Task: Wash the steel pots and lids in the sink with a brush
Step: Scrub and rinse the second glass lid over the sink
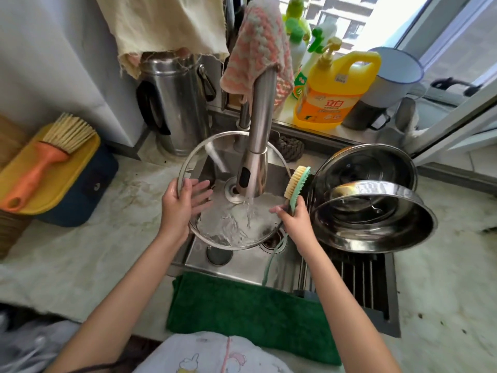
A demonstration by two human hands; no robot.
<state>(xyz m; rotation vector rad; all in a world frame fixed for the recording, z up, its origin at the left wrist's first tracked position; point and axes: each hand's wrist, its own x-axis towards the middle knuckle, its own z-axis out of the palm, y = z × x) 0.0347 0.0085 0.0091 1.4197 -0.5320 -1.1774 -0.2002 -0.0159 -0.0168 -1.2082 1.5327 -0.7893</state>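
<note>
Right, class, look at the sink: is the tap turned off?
No, water runs from the tap onto the glass lid, held by the left hand while the right hand grips the brush.

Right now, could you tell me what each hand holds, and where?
The left hand pinches the glass lid at its left rim; the right hand grips the brush by its handle.

Red characters 立白 on the orange label of the yellow pump bottle [333, 87] on the window sill. Smaller print beneath them too fine to read. Small white sticker near its shoulder, illegible. Partly hidden label on the green bottle [300, 84] just behind, blurred, unreadable.
</note>
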